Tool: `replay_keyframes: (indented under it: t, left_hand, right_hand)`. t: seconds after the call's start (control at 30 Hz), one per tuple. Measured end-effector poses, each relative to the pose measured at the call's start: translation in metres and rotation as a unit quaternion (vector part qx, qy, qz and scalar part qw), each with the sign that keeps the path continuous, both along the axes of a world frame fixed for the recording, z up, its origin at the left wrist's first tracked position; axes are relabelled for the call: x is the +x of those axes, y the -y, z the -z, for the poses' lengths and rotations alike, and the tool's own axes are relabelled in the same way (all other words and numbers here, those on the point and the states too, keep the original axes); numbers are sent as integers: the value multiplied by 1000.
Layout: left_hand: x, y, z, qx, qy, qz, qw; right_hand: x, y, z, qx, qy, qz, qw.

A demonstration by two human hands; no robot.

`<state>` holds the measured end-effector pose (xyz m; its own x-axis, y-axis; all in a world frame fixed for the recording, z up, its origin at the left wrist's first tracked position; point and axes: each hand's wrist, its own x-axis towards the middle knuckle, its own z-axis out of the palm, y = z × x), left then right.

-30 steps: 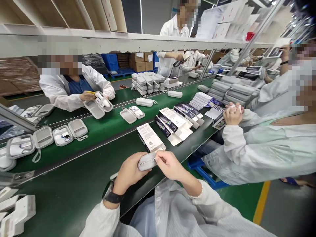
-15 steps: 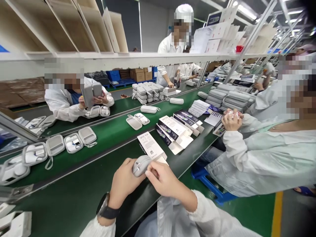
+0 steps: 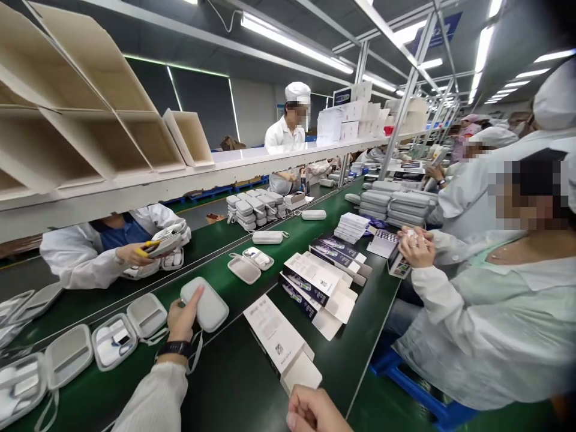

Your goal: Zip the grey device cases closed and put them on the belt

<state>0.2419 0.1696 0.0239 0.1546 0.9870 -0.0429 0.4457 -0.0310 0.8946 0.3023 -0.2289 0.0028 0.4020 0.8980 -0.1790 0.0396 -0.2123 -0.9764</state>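
Slippage looks like the likeliest trouble: the left hand (image 3: 180, 322) grasps the grey case (image 3: 209, 307) by one edge, thumb on top and the other fingers mostly hidden, so a weak pinch could let it tip. It is over the green belt (image 3: 310, 237), near an open case (image 3: 114, 342), and a low swing might knock that one. Its wrist strap (image 3: 196, 355) dangles loose (an easy thing to snag) and could get trapped underneath. I cannot tell whether the zip is fully closed; a gap could spill the contents. The right hand (image 3: 315, 409), cut off below, has its fingers curled with nothing visible in them, just beside the white box (image 3: 272, 333); pressing down carelessly could crease the open flap (image 3: 302, 373) above the counter (image 3: 225, 384)
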Motion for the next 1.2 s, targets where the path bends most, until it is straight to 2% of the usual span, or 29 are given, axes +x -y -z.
replay_keyframes:
  t: [0.07, 0.13, 0.17, 0.23, 0.3, 0.33, 0.4, 0.43, 0.5, 0.57, 0.67, 0.77, 0.83, 0.93, 1.0, 1.13, 1.2]
  left_hand:
    - [22, -26, 5, 27, -79, -19, 996]
    - [37, -38, 8, 53, -98, -37, 993]
    - [42, -39, 10, 94, -99, -40, 990]
    - [46, -33, 14, 222, -88, -23, 971]
    - [42, -18, 16, 348, -54, 34, 935]
    - [38, -9, 16, 385, -34, 73, 919]
    - [25, 9, 17, 396, -2, 150, 906]
    - [17, 17, 17, 385, 6, 178, 906]
    - [-1, 26, 20, 347, 1, 177, 921]
    - [-18, 29, 27, 308, -9, 146, 940]
    - [-32, 27, 41, 261, -6, 119, 958]
    - [-28, 31, 48, 192, 43, 143, 970]
    - [-17, 37, 48, 109, 119, 188, 969]
    - [4, 45, 37, -38, 234, 235, 943]
    - [17, 50, 24, -104, 295, 220, 924]
    - [25, 66, -4, -189, 381, 145, 893]
    - [16, 81, -14, -212, 435, 153, 861]
  right_hand:
    - [13, -17, -13, 16, 19, 7, 1000]
    - [37, -52, -35, 55, 92, 28, 994]
    - [52, -78, -47, 72, 140, 32, 987]
    - [90, -143, -66, 56, 271, 63, 959]
    - [131, -215, -75, -29, 371, 96, 923]
    - [150, -249, -74, -91, 393, 100, 910]
    - [181, -304, -64, -231, 410, 66, 880]
    - [193, -324, -55, -274, 434, 57, 856]
    - [208, -348, -37, -297, 490, 28, 819]
    - [216, -357, -21, -261, 534, -6, 804]
    - [220, -357, -12, -211, 546, -20, 811]
    - [219, -352, -21, -192, 527, 47, 827]
    - [217, -348, -34, -165, 508, 99, 839]
    - [206, -335, -57, -103, 482, 144, 858]
    - [189, -320, -72, -54, 467, 146, 870]
    - [124, -274, -93, 50, 439, 89, 893]
    - [83, -243, -100, 135, 411, 46, 900]
